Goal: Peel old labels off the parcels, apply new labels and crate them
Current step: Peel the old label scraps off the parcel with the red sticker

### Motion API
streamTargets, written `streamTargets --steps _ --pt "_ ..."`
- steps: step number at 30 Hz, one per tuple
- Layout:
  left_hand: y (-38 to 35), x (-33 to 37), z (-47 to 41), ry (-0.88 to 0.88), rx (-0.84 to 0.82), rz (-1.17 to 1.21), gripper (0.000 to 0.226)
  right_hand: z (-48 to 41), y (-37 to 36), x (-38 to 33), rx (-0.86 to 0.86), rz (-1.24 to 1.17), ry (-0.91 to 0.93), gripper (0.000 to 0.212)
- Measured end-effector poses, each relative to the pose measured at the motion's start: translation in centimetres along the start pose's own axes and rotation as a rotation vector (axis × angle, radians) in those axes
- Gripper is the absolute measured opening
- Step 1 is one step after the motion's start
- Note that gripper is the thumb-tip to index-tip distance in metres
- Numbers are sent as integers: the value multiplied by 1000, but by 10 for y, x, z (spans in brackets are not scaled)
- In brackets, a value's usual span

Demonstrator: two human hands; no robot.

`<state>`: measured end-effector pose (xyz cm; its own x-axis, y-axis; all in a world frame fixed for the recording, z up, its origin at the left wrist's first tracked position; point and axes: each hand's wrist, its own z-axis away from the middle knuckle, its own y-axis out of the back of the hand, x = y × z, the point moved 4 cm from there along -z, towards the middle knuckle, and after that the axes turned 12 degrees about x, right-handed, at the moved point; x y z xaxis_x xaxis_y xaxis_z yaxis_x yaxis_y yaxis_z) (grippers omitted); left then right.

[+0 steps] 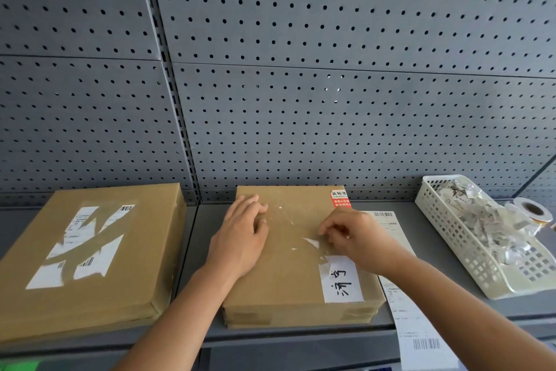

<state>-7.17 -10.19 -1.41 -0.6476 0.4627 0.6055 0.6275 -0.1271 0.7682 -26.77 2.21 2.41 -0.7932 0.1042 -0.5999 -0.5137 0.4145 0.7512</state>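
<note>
Head view, close, looking down at shelf (436,253)

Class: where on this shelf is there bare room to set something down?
Bare: the shelf strip between left parcel and middle parcel; the patch between label sheet and basket. Crowded: the middle parcel's top, under left hand and right hand.

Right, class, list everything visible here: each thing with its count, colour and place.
left parcel: one, brown, shelf's left, torn white labels on top
middle parcel: one, brown, shelf centre
handwritten label: one, white, middle parcel's near right
sticker: one, red, its far right corner
label strip: one, white, right of middle parcel, overhanging shelf
basket: one, white, shelf's right, holding peeled scraps
roll: one, white, right of basket
pegboard: grey, back wall
shelf: one, grey, under everything
left hand: one, flat on middle parcel
right hand: one, pinching a label scrap on it
</note>
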Motion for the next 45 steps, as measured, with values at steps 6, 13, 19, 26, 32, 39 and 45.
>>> streamTargets --steps 6,13,19,26,32,39,45 --pt "0 2 0 3 -4 4 35 5 -7 -2 -78 -13 -45 21" --pt "-1 0 0 -2 7 -1 34 2 -22 -9 -105 -12 -64 23" --pt "-1 -1 0 -3 10 -2 34 6 -25 -8 -68 -21 -64 24" --pt "-1 0 1 -5 5 0 34 9 -25 -4 -40 -72 -90 26" --pt "0 -1 1 -9 10 -7 34 8 -28 -5 -5 -38 -74 26" --pt "-1 0 1 -11 12 -5 34 13 -30 -6 7 8 -26 27" --pt "-1 0 1 -2 7 -9 34 13 -28 -6 4 -25 -28 25"
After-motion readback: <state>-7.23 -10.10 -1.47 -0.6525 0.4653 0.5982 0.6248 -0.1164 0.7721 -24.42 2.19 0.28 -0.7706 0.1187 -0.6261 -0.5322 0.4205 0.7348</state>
